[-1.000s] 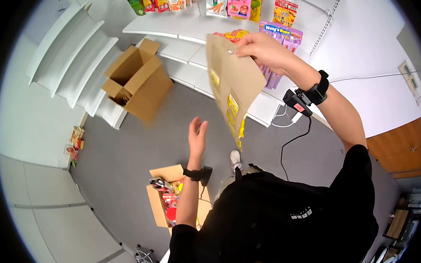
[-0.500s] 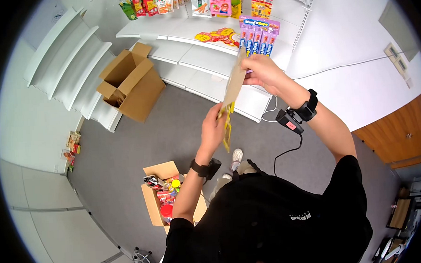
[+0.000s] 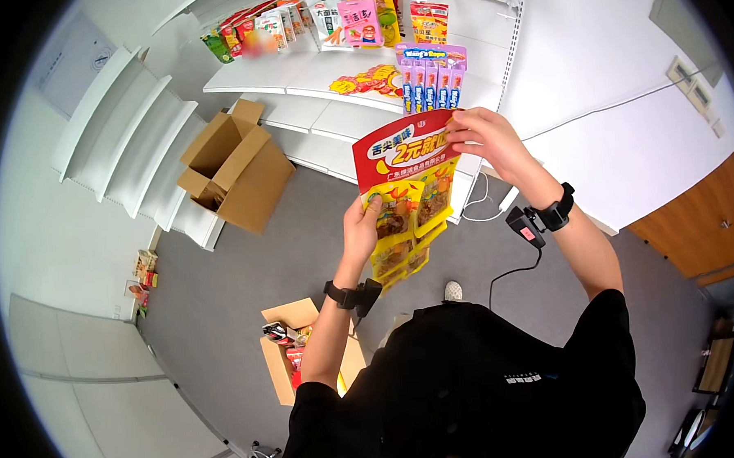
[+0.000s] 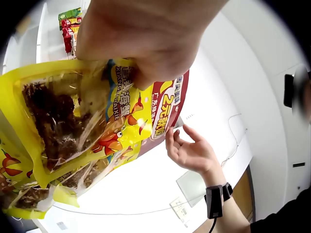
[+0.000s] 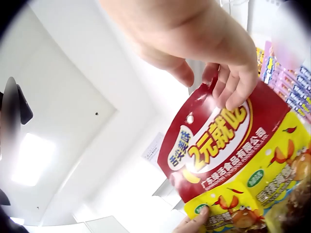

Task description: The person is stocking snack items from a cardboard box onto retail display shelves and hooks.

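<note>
A red header card with yellow snack packets [image 3: 405,158] hangs in front of me, its printed side toward the head camera. My left hand [image 3: 362,229] grips its left edge, thumb over the front of an upper yellow packet [image 4: 63,114]. At the card's upper right corner is my right hand [image 3: 492,144]. Its fingers [image 5: 232,90] lie at the red edge in the right wrist view, while the thumb stands apart from the card. Dark brown food shows through the packets' clear windows.
Ahead, a white shelf [image 3: 254,85] bears hanging snack bags and a purple strip pack [image 3: 432,79]; red-and-yellow packaging [image 3: 366,82] lies flat on it. An opened cardboard box [image 3: 254,181] stands left. Another box [image 3: 277,372], holding groceries, sits below my left arm.
The card has turned from its plain brown back to its printed front. My left hand rose and took hold of its left edge; the right hand loosened at the upper corner.
</note>
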`<action>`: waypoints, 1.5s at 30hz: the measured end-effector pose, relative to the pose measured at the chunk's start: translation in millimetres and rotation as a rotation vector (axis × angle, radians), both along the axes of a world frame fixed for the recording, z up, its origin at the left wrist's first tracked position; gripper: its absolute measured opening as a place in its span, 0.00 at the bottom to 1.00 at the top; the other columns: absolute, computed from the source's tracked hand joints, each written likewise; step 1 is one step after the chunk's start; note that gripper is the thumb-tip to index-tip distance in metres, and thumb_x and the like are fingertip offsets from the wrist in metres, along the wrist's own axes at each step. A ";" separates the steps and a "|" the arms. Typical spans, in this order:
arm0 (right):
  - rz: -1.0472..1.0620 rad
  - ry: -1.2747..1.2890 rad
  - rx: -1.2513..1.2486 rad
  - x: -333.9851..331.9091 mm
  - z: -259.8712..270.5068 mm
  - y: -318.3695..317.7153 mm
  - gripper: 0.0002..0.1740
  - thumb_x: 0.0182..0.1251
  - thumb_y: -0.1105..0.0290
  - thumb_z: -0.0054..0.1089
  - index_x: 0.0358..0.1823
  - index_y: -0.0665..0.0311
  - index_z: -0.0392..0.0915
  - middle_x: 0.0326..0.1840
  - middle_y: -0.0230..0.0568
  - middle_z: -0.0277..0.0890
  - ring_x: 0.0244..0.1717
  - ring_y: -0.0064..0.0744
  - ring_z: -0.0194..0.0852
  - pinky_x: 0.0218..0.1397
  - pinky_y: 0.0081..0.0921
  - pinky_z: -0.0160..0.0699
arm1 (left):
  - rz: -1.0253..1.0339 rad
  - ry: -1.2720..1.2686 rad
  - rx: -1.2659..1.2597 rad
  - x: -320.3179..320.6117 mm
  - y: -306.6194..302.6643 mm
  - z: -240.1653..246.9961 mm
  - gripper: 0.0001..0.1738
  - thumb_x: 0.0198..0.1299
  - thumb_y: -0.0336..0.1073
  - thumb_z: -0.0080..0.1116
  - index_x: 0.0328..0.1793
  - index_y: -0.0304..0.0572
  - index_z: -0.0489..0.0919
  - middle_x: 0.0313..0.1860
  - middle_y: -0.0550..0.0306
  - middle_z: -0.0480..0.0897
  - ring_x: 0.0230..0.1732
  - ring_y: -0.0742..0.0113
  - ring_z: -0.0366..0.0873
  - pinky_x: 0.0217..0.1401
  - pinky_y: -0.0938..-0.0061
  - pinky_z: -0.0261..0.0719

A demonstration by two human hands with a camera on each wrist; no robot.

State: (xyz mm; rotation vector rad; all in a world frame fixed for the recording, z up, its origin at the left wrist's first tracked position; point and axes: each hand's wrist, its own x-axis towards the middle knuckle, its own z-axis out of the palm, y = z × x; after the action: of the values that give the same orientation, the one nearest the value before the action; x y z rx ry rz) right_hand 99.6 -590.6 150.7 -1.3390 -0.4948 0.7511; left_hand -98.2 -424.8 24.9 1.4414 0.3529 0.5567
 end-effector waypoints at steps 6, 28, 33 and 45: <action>-0.144 -0.186 -0.078 43.2 -43.0 -29.1 0.21 0.65 0.58 0.57 0.52 0.66 0.69 0.50 0.38 0.74 0.52 0.29 0.72 0.56 0.26 0.70 | -0.007 -0.024 -0.089 22.7 -8.1 6.4 0.16 0.69 0.36 0.46 0.57 0.33 0.72 0.51 0.57 0.79 0.50 0.72 0.75 0.54 0.74 0.72; -0.069 -0.158 0.130 113.9 -62.2 -54.9 0.17 0.71 0.63 0.52 0.52 0.69 0.75 0.46 0.34 0.79 0.45 0.18 0.75 0.50 0.19 0.74 | -0.113 -0.022 -0.018 118.3 -19.2 -7.7 0.14 0.66 0.32 0.51 0.55 0.32 0.73 0.49 0.58 0.79 0.48 0.74 0.74 0.53 0.77 0.71; -0.188 -0.172 0.144 152.9 -52.4 -65.4 0.15 0.71 0.64 0.52 0.50 0.69 0.75 0.43 0.34 0.80 0.41 0.17 0.75 0.46 0.18 0.75 | -0.074 -0.038 -0.004 132.3 -27.1 -15.3 0.17 0.62 0.27 0.54 0.58 0.32 0.72 0.53 0.53 0.78 0.55 0.68 0.74 0.57 0.75 0.72; -0.341 -0.274 0.172 247.3 -40.5 -68.4 0.16 0.71 0.63 0.51 0.50 0.69 0.75 0.42 0.37 0.80 0.40 0.20 0.77 0.45 0.19 0.76 | 0.006 0.007 0.004 122.6 -29.6 -25.2 0.20 0.61 0.27 0.56 0.60 0.34 0.71 0.54 0.52 0.78 0.56 0.66 0.74 0.59 0.74 0.72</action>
State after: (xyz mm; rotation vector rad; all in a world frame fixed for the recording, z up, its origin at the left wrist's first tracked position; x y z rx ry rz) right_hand 346.9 -659.0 110.1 -1.3259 -0.5171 0.2394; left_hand 24.4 -454.5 -0.3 1.4465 0.3623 0.5579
